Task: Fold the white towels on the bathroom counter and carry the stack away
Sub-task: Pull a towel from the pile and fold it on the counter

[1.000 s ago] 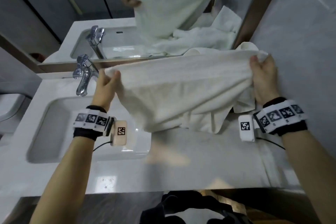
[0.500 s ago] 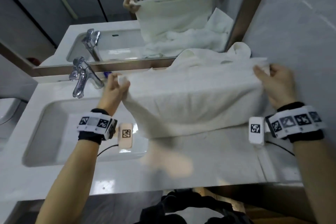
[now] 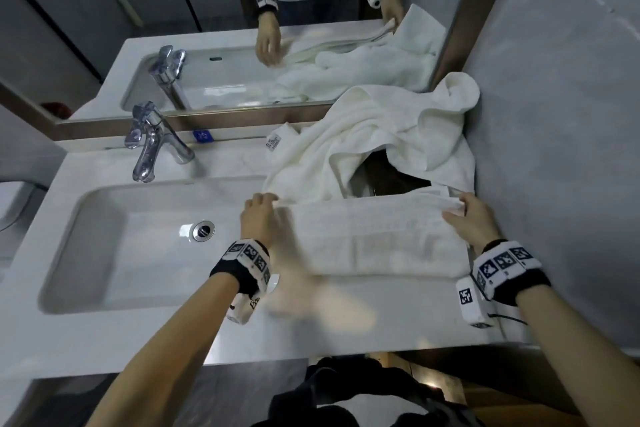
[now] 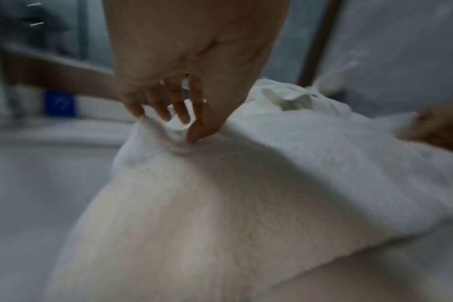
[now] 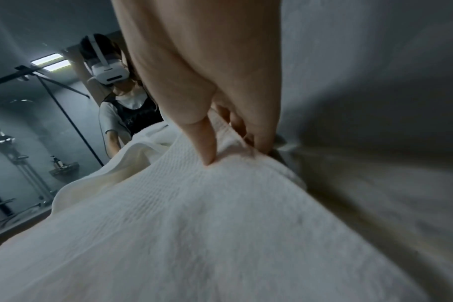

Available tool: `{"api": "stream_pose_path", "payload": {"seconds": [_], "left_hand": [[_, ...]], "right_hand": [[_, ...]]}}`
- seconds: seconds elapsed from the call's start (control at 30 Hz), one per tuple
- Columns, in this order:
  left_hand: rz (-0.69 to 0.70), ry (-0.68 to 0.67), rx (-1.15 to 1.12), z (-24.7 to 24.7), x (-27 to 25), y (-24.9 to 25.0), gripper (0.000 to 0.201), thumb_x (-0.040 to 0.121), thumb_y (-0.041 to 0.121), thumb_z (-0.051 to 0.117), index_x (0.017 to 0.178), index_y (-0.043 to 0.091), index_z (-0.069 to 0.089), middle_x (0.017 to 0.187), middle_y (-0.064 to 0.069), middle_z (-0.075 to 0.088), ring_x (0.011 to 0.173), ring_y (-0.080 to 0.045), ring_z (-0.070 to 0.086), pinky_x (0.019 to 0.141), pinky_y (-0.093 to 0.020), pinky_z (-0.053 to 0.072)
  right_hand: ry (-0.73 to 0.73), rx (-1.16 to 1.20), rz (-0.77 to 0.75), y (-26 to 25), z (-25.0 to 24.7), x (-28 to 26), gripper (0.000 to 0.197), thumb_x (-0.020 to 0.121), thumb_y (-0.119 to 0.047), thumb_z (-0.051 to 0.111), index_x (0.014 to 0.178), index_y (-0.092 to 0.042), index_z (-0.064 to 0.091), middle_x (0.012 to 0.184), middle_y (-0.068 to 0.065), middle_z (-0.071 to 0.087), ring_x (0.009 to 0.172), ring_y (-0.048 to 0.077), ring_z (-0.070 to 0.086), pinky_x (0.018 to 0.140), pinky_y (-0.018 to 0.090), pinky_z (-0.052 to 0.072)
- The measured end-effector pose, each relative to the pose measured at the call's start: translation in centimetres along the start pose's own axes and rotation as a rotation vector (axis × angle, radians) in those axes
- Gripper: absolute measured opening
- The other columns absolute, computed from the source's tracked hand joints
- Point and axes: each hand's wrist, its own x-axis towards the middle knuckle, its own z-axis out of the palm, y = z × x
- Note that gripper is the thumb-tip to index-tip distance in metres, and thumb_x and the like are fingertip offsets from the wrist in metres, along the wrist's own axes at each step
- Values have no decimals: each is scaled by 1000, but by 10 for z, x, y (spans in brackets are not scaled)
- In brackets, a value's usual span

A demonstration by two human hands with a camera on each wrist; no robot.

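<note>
A white towel (image 3: 374, 236) lies doubled over on the counter (image 3: 398, 315), right of the sink. My left hand (image 3: 261, 215) pinches its far left corner, thumb over the cloth and fingers curled under it, as the left wrist view shows on the towel (image 4: 220, 204). My right hand (image 3: 465, 218) pinches the far right corner, thumb pressed on top of the towel (image 5: 194, 224). A crumpled heap of white towels (image 3: 388, 142) lies behind, in the corner by the wall and mirror.
The sink basin (image 3: 138, 239) with its drain (image 3: 203, 230) lies to the left, and a chrome faucet (image 3: 152, 140) stands behind it. The mirror (image 3: 277, 28) runs along the back. A grey tiled wall (image 3: 554, 114) closes the right side.
The towel was held up and spread in the air. Both hands came down and toward me, laying it doubled on the counter in front of the heap.
</note>
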Motion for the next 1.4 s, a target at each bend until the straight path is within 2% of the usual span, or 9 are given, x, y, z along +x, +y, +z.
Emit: {"api": "stream_pose_path", "payload": {"seconds": [0.1,0.17,0.37,0.63,0.8,0.93,1.1,1.27,1.4], "left_hand": [[390,-79,-14,1,6,36,44,88,1,49,131,9,49,135,-11,51,127,-28,44,104,-35,34],[507,-190,11,5,7,59,37,94,14,47,131,10,50,133,-9,55,120,-27,51,98,-35,38],[521,-278,-103,15,9,80,24,96,27,47,116,14,50,116,-7,64,100,-28,59,81,-32,42],[687,-278,-98,18,7,76,35,92,35,54,100,5,72,119,-5,64,110,-23,55,89,-39,47],[554,-101,-318,14,6,75,21,82,22,71,89,3,75,101,-10,70,88,-26,65,82,-36,50],[405,-66,-351,14,8,80,18,83,23,69,94,9,67,94,-7,68,84,-25,63,79,-37,49],[250,-231,-251,18,15,74,24,93,29,54,106,10,52,104,-9,64,92,-27,57,83,-37,45],[188,-313,-55,0,21,14,31,93,46,47,84,16,54,82,-2,59,78,-21,51,66,-30,34],[120,-352,-68,-10,15,-40,21,90,34,58,96,14,61,91,-4,64,88,-19,57,78,-29,42]], "right_hand": [[-71,8,3,-7,-2,2,43,85,-13,66,125,-5,51,117,7,54,103,20,51,81,23,36],[-77,19,-22,-9,-3,2,36,88,-19,63,121,-8,54,122,2,53,103,13,47,80,16,34],[2,101,-170,-6,-9,-1,16,92,-3,52,106,0,58,117,13,60,104,19,53,70,4,37],[-128,95,-101,-2,-4,-4,18,90,-18,61,101,-4,67,100,0,61,97,10,52,71,3,35],[-90,145,-105,-4,-9,-4,11,83,-15,69,93,-14,71,103,3,66,101,13,58,88,25,42],[-8,198,-173,-12,-9,1,18,79,-8,71,95,-15,68,101,1,66,100,15,59,89,25,43],[-61,219,-51,-8,0,1,30,82,-12,71,109,-7,60,115,6,58,104,17,55,86,25,41],[-142,113,9,7,-5,-3,32,81,-16,72,108,-6,57,104,6,62,84,11,58,62,12,45],[-191,70,-13,8,-3,-6,33,89,-16,62,119,-3,57,109,6,61,97,19,57,79,25,41]]}}
